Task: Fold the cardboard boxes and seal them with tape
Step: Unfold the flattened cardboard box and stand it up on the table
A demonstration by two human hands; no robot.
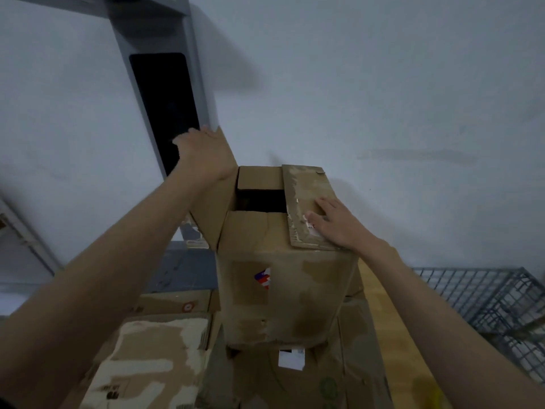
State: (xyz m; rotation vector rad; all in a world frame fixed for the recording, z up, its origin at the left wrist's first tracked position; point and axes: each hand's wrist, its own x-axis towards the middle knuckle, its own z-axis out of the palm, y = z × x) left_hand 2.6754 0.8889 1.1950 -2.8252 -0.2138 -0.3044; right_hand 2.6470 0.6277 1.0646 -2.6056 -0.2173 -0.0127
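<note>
A worn brown cardboard box (pixel 280 296) stands upright in the middle, its top partly closed with a dark gap showing between the flaps. My left hand (pixel 203 152) lies flat against the outer face of the raised left flap (pixel 215 208), fingers straight and pointing up. My right hand (pixel 333 222) presses flat on the right flap (pixel 306 187), which lies folded down over the top and carries torn tape residue. The two short flaps are folded in beneath. No tape roll is visible.
Flattened and stacked cardboard boxes (pixel 153 355) lie below and to the left. A wire mesh basket (pixel 483 308) sits at the right on a wooden surface (pixel 380 293). A grey post with a dark panel (pixel 165 98) stands behind the left flap against the pale wall.
</note>
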